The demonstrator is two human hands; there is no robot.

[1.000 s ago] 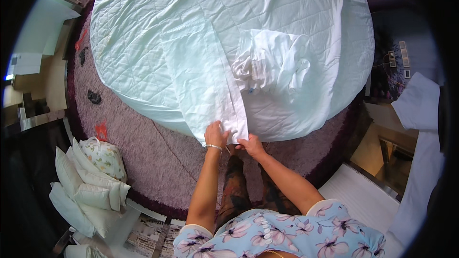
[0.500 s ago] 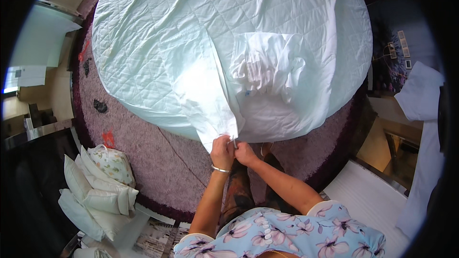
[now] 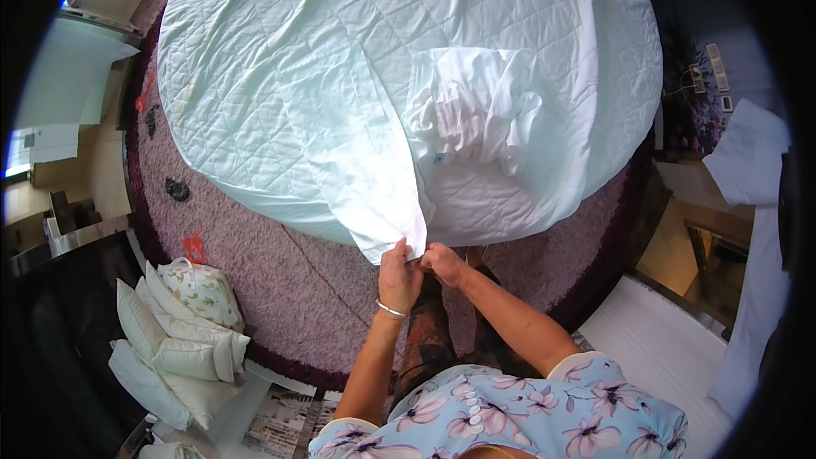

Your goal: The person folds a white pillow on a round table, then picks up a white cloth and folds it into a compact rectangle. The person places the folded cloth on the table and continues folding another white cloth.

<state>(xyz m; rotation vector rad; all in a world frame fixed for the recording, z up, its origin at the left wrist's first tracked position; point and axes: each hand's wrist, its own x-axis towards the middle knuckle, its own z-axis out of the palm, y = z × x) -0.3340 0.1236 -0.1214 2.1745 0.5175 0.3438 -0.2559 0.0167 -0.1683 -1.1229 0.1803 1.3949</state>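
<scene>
A white pillowcase (image 3: 357, 153) lies flat over the near side of a round bed, its narrow near corner hanging past the edge. My left hand (image 3: 399, 279) pinches that corner, thumb on top of the fabric. Close beside it, my right hand (image 3: 444, 262) is closed on the corner's right edge; its fingertips are partly hidden. A second white cloth (image 3: 476, 106) sits bunched up on the mattress just right of the pillowcase. Under both is a pale quilted mattress cover (image 3: 527, 0) with creases running across it.
Several white pillows (image 3: 183, 357) are piled at lower left beside a patterned bag (image 3: 200, 293). A purple-grey rug (image 3: 263, 289) surrounds the bed, with a black crumpled item (image 3: 177, 189) and a red one (image 3: 194, 246) on it. White bedding (image 3: 752, 153) hangs at the right.
Both hands have shifted slightly right along the pillowcase's near corner, and the corner looks more spread between them. The bunched cloth stays in place on the bed.
</scene>
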